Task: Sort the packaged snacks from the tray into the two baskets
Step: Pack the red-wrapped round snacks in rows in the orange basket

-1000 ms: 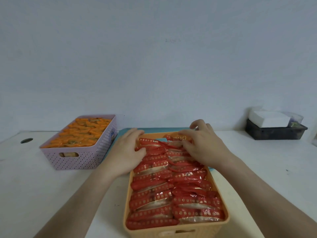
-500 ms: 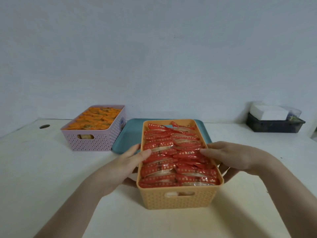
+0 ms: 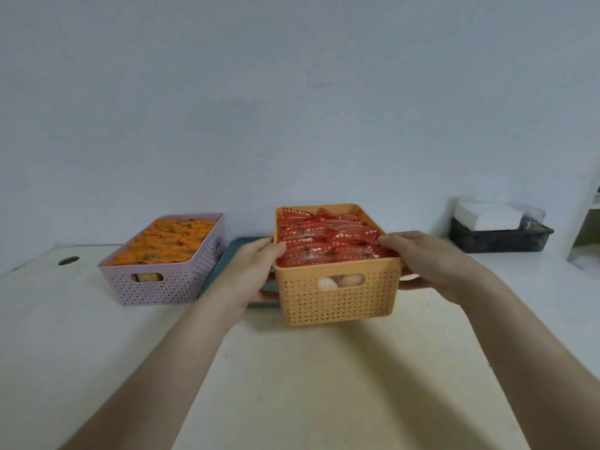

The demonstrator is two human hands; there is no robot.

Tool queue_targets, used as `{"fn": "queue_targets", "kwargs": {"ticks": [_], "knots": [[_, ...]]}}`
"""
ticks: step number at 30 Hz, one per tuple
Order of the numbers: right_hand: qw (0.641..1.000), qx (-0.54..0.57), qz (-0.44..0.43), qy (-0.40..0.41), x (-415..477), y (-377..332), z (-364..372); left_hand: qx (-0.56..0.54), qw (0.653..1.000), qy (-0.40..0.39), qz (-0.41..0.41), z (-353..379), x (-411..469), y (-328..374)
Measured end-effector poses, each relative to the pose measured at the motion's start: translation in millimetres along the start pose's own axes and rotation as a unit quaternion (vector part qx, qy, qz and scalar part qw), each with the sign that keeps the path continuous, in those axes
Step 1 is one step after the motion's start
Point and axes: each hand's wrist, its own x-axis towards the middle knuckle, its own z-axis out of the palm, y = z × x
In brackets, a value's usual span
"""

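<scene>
My left hand (image 3: 250,271) and right hand (image 3: 425,261) are curled round the sides of the orange basket (image 3: 337,297), which has gone forward from right under me to the teal tray (image 3: 237,251) beside the purple basket (image 3: 162,284), brim-full of red snacks (image 3: 324,238), so sorting looks done.

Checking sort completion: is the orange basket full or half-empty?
Full: red packets fill the orange basket to its rim, front to back.

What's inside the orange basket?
The orange basket is filled to its rim with red snack packets; pale rounded pieces show through the handle slot. Its walls hide the lower layers.
</scene>
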Motion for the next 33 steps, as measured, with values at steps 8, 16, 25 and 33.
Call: {"fn": "queue_targets", "kwargs": {"ticks": [8,16,25,33], "knots": [[0.996,0.066,0.023,0.06,53.1,14.9,5.6,-0.044,0.999,0.0,-0.02,34.9,77.9,-12.9],[0.991,0.018,0.043,0.122,84.6,43.2,9.1,-0.032,0.999,-0.023,0.016,48.3,102.5,-24.4],[0.978,0.001,0.053,0.199,92.8,44.8,-7.0,0.032,0.999,-0.032,0.01,35.1,113.7,-41.8],[0.978,-0.031,0.038,0.201,97.7,46.0,-2.2,0.426,0.9,-0.073,0.056,22.3,126.9,-78.4]]}}
